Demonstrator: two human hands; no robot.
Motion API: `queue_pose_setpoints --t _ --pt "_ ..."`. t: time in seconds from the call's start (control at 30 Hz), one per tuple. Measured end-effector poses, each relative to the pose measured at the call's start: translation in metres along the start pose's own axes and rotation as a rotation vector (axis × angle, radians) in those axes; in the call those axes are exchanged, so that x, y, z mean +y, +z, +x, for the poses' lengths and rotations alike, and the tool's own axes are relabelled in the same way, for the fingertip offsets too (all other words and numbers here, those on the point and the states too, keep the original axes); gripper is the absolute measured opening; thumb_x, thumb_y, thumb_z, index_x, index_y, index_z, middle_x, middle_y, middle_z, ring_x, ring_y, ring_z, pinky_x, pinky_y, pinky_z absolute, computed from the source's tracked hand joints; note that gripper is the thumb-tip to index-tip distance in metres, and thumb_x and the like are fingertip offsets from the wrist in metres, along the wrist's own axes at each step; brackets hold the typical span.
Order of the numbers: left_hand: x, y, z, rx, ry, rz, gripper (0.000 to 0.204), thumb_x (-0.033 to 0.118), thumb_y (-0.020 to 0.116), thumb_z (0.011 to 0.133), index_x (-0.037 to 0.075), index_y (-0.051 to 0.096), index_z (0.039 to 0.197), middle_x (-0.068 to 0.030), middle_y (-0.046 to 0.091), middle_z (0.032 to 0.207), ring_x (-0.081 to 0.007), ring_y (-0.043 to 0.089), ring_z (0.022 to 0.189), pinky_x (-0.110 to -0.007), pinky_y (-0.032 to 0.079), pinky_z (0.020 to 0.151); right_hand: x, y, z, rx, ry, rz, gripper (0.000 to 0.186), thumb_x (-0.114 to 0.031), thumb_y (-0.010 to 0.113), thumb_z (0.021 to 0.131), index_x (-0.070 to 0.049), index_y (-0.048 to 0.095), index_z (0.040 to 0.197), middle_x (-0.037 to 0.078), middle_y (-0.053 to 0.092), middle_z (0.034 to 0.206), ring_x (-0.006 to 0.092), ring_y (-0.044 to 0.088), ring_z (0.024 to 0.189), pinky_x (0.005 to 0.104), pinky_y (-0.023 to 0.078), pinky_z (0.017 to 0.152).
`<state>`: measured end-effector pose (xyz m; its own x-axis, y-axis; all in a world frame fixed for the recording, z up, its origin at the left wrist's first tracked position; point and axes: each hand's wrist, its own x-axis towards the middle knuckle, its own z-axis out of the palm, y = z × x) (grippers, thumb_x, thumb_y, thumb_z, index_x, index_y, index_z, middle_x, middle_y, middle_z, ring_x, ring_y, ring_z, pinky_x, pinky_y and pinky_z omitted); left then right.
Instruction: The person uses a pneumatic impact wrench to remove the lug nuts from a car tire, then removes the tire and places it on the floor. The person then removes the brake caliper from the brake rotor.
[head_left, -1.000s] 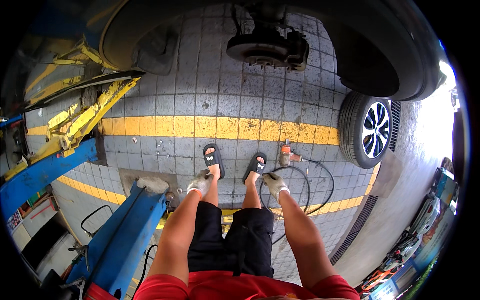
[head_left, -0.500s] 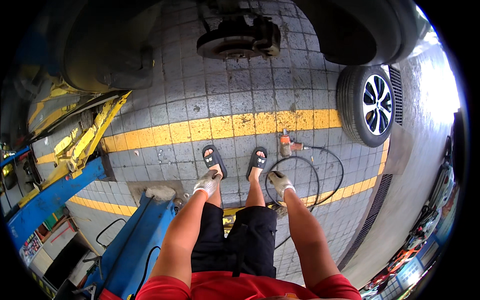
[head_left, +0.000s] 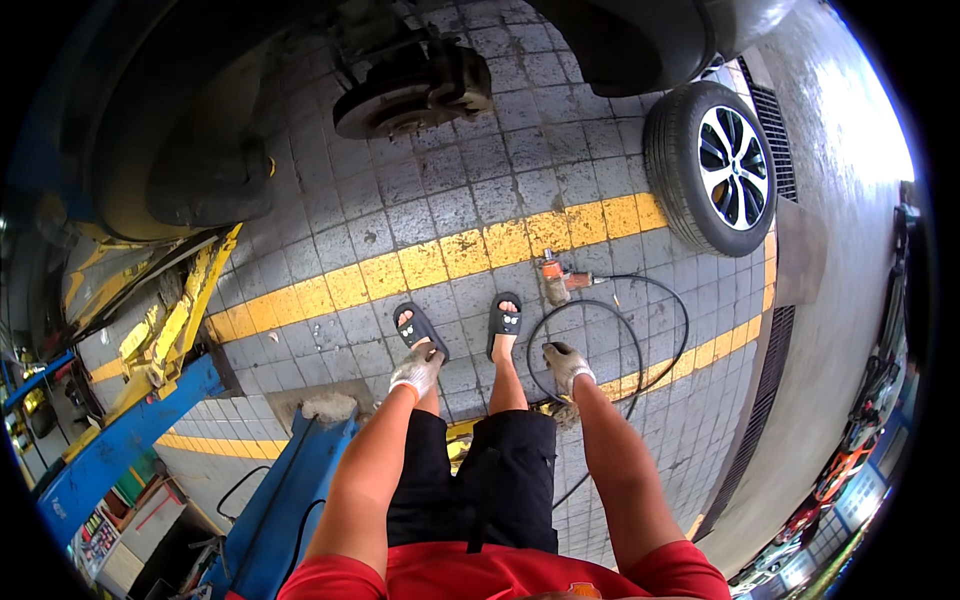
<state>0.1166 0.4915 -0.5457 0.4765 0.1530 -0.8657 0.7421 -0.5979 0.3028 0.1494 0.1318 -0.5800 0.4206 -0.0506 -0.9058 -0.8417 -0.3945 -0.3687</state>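
Note:
My left hand (head_left: 418, 369), in a pale work glove, hangs over my left sandal (head_left: 412, 320) with its fingers curled closed. My right hand (head_left: 566, 364), gloved the same, is loosely closed just right of my right leg, above a coiled black hose (head_left: 635, 335). I see no object in either hand. The nearest tool is an orange impact gun (head_left: 555, 280) on the tiles, attached to the hose. Beyond my feet, an exposed brake disc (head_left: 385, 110) hangs inside the dark wheel arch (head_left: 150, 70) of a car.
A removed wheel (head_left: 712, 168) lies at the right beside a floor drain (head_left: 778, 140). A blue lift post (head_left: 265, 520) stands close at my left, with a yellow lift arm (head_left: 195, 300) under the car. A tool cabinet (head_left: 120, 520) is at lower left.
The view has swung: car, disc and wheel sit higher and the disc farther left in the picture. My left foot has turned slightly. Both hands remain hanging, fingers curled.

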Motion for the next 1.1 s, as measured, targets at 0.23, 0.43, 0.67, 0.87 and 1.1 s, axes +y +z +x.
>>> queue_pose_setpoints --t 0.23,0.43,0.67,0.87,1.1 --pt "0.046 -0.004 -0.007 -0.065 -0.006 0.064 0.050 0.047 0.056 0.100 0.009 0.067 0.130 -0.0233 0.067 0.135 -0.0428 0.063 0.128 -0.047 0.050 0.106 0.050 -0.006 0.048 0.058 -0.053 0.043 0.039 -0.038 0.066 0.105 -0.004 0.073 0.122 -0.002 0.069 0.093 0.0106 0.055 0.080 0.0290 0.046 0.071" --pt "0.040 -0.013 0.031 0.029 0.088 0.256 0.051 0.048 0.055 0.101 0.008 0.068 0.131 -0.0239 0.068 0.134 -0.0422 0.062 0.128 -0.047 0.049 0.109 0.029 0.000 0.037 -0.004 -0.051 0.144 0.035 -0.034 0.068 0.103 -0.004 0.074 0.122 -0.002 0.069 0.095 0.0102 0.056 0.084 0.0287 0.046 0.076" --pt "0.157 -0.153 0.133 0.891 0.220 0.490 0.062 0.052 0.053 0.105 0.014 0.049 0.154 -0.0198 0.045 0.162 -0.0399 0.041 0.149 -0.052 0.034 0.122 -0.031 0.015 0.070 0.055 -0.226 0.054 0.038 -0.036 0.066 0.102 -0.006 0.075 0.123 0.012 0.077 0.112 0.0260 0.070 0.106 0.0380 0.052 0.098" --pt "0.253 -0.291 0.230 1.405 0.757 0.342 0.052 0.046 0.053 0.106 0.011 0.056 0.145 -0.0224 0.061 0.143 -0.0404 0.058 0.131 -0.049 0.047 0.109 -0.261 0.028 0.140 0.344 -0.949 -0.209 0.042 -0.035 0.066 0.099 -0.012 0.067 0.134 0.016 0.062 0.141 0.0373 0.054 0.135 0.0456 0.044 0.113" --pt "0.261 -0.296 0.288 1.742 0.925 0.358 0.033 0.034 0.052 0.106 0.010 0.074 0.103 -0.0161 0.075 0.104 -0.0365 0.071 0.095 -0.047 0.056 0.087 -0.492 0.056 0.163 0.595 -1.619 -0.323 0.044 -0.037 0.064 0.098 -0.014 0.065 0.137 0.017 0.057 0.147 0.0411 0.051 0.138 0.0495 0.041 0.116"
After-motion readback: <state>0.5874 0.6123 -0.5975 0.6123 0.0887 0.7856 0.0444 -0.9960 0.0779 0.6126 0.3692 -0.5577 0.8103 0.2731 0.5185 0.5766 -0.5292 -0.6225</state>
